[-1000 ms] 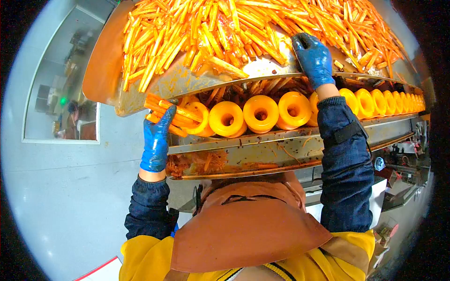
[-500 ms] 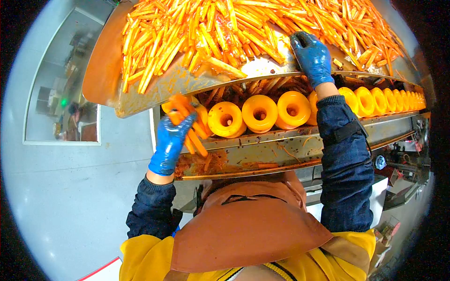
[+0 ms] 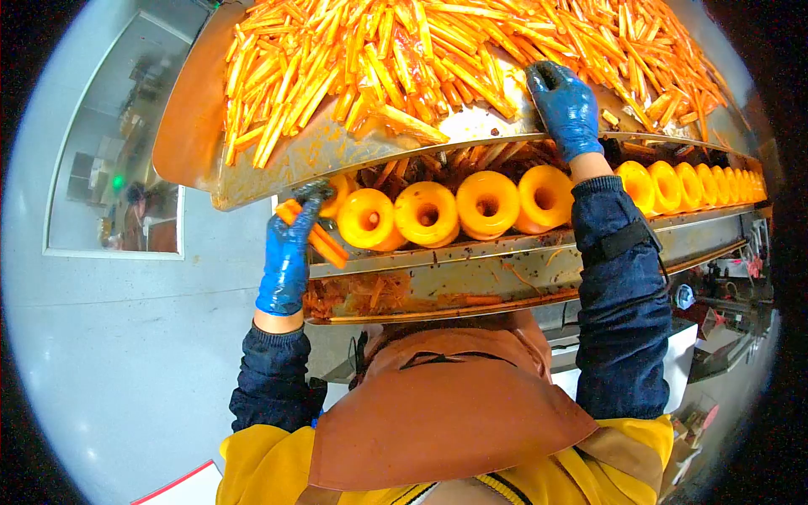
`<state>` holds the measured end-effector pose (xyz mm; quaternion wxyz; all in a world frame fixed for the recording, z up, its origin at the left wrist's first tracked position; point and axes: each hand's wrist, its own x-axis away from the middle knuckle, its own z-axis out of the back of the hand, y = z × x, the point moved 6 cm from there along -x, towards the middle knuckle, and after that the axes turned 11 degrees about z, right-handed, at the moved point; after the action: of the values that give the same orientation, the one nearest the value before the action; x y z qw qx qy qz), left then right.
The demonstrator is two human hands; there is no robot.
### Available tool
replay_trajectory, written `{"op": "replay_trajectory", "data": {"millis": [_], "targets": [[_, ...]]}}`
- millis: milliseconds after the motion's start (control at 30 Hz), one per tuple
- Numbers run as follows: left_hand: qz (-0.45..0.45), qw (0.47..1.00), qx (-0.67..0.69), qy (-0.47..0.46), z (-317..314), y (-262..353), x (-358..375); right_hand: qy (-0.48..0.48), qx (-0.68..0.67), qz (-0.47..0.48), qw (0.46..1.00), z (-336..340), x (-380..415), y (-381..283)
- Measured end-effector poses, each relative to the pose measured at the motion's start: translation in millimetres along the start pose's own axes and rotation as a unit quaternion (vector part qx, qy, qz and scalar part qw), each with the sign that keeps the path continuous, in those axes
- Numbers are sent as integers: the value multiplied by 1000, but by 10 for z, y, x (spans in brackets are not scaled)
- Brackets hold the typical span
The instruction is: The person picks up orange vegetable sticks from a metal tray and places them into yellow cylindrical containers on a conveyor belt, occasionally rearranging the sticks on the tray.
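Note:
My left hand point(image 3: 290, 252), in a blue glove, is closed around a few glossy orange sticks point(image 3: 324, 244), at the left end of a row of yellow rollers. Its fingertips are darkly smeared and close to the leftmost roller point(image 3: 337, 195). My right hand point(image 3: 566, 109), also blue-gloved, rests on the metal tray point(image 3: 337, 160) by its near lip. Its fingers are bent with a gap between them, and I see nothing in them. A thick heap of oily orange sticks point(image 3: 379, 67) lies on the tray beyond both hands.
Flanged yellow rollers point(image 3: 488, 204) with hollow centres run below the tray's lip to the right. A metal trough point(image 3: 438, 282) with reddish scraps lies nearer me. A brown apron point(image 3: 446, 412) covers my front. A window point(image 3: 118, 143) is in the wall at left.
My left hand has drawn left, from in front of the rollers to their left end. Fewer sticks show in it now, and its fingers have turned upward. My right hand stays nearly still.

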<state>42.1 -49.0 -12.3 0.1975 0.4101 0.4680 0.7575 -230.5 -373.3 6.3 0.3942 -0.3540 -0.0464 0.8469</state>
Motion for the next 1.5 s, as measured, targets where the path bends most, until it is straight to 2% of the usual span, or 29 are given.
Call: {"op": "replay_trajectory", "data": {"millis": [33, 100, 133, 233, 267, 367, 433, 500, 567, 633, 667, 700, 767, 800, 833, 900, 1000, 1033, 1100, 1133, 1167, 1200, 1300, 1333, 1367, 1400, 1433, 1467, 1500], "targets": [[0, 1000, 0, 0, -1, -46, -27, 0, 0, 0, 1000, 7, -2, -6], [-152, 973, 169, 41, -17, 159, 97, -10, -9, -13, 1000, 14, 5, -11], [-157, 970, 186, 19, -76, 253, 155, -10, -10, -12, 1000, 4, 9, -6], [-136, 979, 152, -3, -107, 144, 17, 14, -12, 1, 1000, 5, 6, -3], [-100, 987, 122, -38, -169, 107, 5, 10, -11, -3, 1000, 3, 5, 1], [-45, 985, 145, -88, -301, 33, 59, 6, -3, -4, 1000, 12, 4, -3], [-40, 992, 110, -52, -260, 60, 132, 4, 4, -1, 1000, 10, 10, -3], [-43, 998, -39, -23, -175, 52, 144, 7, -10, 3, 1000, 10, 11, -9], [-48, 998, -43, -5, -118, 34, 117, -1, -12, -9, 1000, 20, 5, -18], [-169, 968, -151, 110, 75, 87, 104, -9, -14, -21, 1000, 21, 5, -19], [-97, 989, -48, 99, 190, -8, 70, -12, -4, -21, 1000, 23, 2, -23], [-97, 989, -48, 99, 172, 60, 99, -15, 6, -21, 1000, 23, 1, -26], [-172, 974, 70, 129, 170, 258, 180, -5, 0, -14, 1000, 12, 9, -5], [-153, 975, 24, 158, 156, 252, 146, 6, -6, -5, 1000, 10, 5, -5], [-181, 972, -4, 148, 122, 246, 107, 6, -6, -4, 1000, 6, 6, -2], [-175, 977, -97, 78, -37, 184, -46, -5, -6, -12, 1000, -8, -1, 16], [-171, 975, -114, 87, -59, 251, -87, 0, -12, -24, 1000, -2, 9, 13], [-165, 979, -40, 115, -8, 346, -101, 1, -11, -25, 1000, -2, 13, 21], [-251, 911, -237, 223, 254, 644, -316, 5, -6, -7, 1000, -3, 13, 3], [-250, 911, -237, 226, 398, 693, -497, 5, -7, -5, 1000, 12, 11, -27], [-282, 840, -374, 275, 482, 734, -676, -4, -13, -18, 1000, 37, 15, -47], [-307, 745, -501, 315, 526, 742, -843, -12, -18, -33, 999, 53, 15, -50], [-261, 716, -577, 295, 727, 534, -1373, 4, -5, -26, 1000, 50, 18, -46], [-183, 752, -563, 290, 758, 555, -1454, 10, -17, -15, 1000, 40, 16, -30], [-185, 752, -562, 289, 902, 508, -1602, 11, -15, -16, 1000, 36, 14, -15], [-182, 801, -516, 242, 1195, 344, -1855, 11, -12, -12, 1000, 34, 14, -24], [-178, 844, -467, 193, 1008, 553, -1635, 10, -10, -9, 1000, 33, 16, -33], [-54, 942, -242, 224, 969, 628, -1407, 18, -6, 2, 1000, 43, 18, -48], [-54, 943, -243, 222, 899, 635, -1462, 17, -6, 0, 1000, 44, 21, -41]]}}
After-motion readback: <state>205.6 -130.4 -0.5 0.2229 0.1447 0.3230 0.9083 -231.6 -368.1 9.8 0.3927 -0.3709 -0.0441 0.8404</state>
